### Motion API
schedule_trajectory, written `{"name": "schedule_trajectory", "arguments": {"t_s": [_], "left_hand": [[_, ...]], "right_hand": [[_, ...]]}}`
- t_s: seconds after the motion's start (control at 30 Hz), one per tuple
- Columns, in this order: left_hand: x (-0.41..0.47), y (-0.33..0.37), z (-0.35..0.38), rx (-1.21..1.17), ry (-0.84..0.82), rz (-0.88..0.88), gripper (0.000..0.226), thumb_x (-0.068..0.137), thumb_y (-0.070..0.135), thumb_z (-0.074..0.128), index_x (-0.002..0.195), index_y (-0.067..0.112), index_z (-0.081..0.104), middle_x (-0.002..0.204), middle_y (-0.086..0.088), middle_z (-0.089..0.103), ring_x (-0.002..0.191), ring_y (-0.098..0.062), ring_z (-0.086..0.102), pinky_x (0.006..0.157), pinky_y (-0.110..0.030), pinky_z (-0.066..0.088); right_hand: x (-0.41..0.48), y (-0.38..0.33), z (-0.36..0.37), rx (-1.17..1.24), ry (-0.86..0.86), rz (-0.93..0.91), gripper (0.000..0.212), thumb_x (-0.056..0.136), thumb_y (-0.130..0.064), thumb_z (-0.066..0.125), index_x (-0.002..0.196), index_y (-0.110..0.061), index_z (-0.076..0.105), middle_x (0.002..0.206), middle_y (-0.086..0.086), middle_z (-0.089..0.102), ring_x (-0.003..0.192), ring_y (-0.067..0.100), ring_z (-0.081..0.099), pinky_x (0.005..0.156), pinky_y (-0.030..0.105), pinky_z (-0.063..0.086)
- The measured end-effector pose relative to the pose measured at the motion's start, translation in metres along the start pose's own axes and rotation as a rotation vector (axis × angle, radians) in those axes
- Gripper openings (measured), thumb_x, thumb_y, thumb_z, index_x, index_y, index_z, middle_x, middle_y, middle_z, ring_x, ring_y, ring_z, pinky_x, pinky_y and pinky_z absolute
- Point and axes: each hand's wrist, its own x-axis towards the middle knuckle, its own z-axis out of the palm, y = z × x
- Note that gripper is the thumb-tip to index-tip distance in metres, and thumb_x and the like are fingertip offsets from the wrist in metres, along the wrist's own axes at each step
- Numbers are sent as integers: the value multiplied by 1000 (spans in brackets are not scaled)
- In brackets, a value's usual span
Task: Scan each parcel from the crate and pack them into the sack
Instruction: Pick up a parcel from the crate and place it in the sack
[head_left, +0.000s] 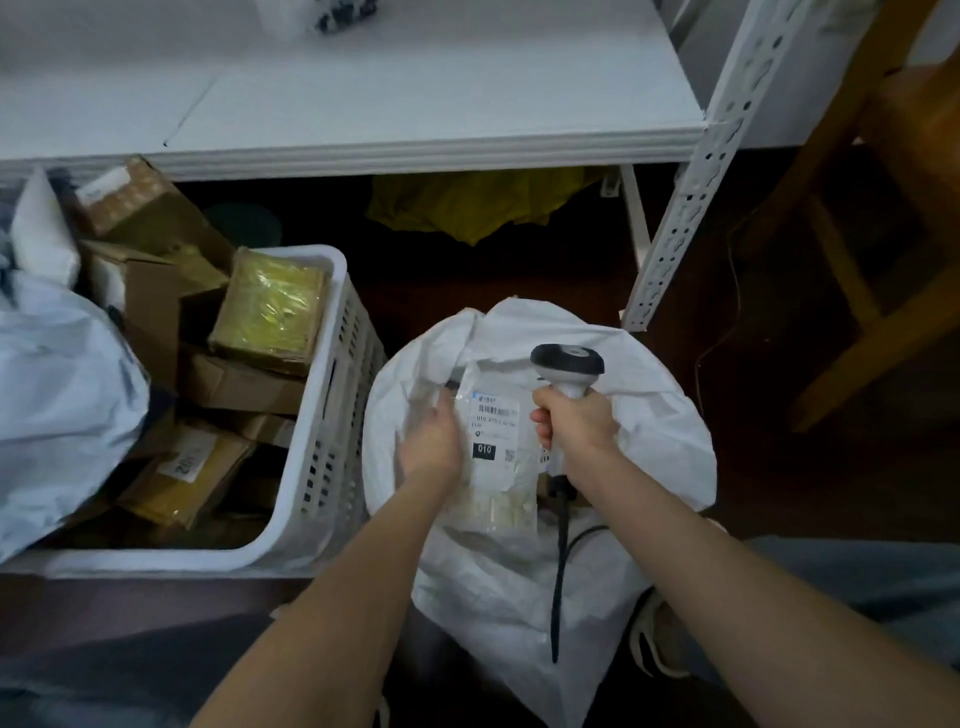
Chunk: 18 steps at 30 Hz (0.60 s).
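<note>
L grip (434, 441) pinches the parcel (498, 447) at its near edge. It looks light, floppy, prob slick. R grip (571, 421) is wrapped round the scanner (567, 364).

A: Your left hand (434, 441) holds a parcel (501, 447) by its left edge, over the white sack (649, 415).
B: Yes, and your right hand (571, 421) grips the scanner (567, 366). Its head is just beside the parcel's top corner.
A: The black cord (561, 571) hangs down over the sack.
B: Your white crate (332, 395) sits just left of the sack. Brown boxes (234, 384) lie in it, with a yellow box (270, 312) on top.
</note>
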Motion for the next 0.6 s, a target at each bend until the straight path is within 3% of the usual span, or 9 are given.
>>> {"name": "schedule_trajectory", "arguments": {"t_s": [0.07,0.13,0.23,0.37,0.47,0.6], "left_hand": [[-2,-2,15,290,-59,143,79,91,3,48,153,23,5,154,-11,19,132,-31,38,102,-44,39],[1,-6,25,413,-106,239,70,91,5,48,151,23,16,154,-11,17,134,-31,34,100,-42,41],[3,-11,21,359,-101,201,52,93,5,44,142,16,32,149,-12,27,128,-30,40,94,-39,44],[1,-13,-15,286,-14,176,52,89,6,48,140,13,36,145,-11,31,126,-29,41,89,-38,44],[-15,-17,-59,221,88,178,47,90,7,47,137,13,41,139,-10,37,121,-29,46,85,-39,47],[-52,-41,-121,205,288,232,37,92,12,45,129,11,46,127,-9,45,111,-31,51,73,-38,43]], "right_hand": [[8,10,4,-13,-5,30,6,78,-13,68,73,-8,69,59,4,68,44,12,55,51,26,48],[11,18,9,-17,-19,58,6,80,-9,68,74,-7,67,60,5,66,45,11,54,49,24,46],[8,20,13,-21,-30,63,4,81,-7,67,76,-6,65,59,6,64,45,11,53,48,23,45],[-15,0,18,-47,-101,21,14,86,-5,63,72,-6,61,61,6,60,48,12,50,46,21,44],[-38,-16,25,-80,-137,-56,10,89,-11,61,82,-3,65,66,6,62,49,11,50,38,15,42],[-79,-40,55,-43,-206,-143,6,84,-7,64,82,-2,65,56,5,60,45,13,49,45,25,42]]}}
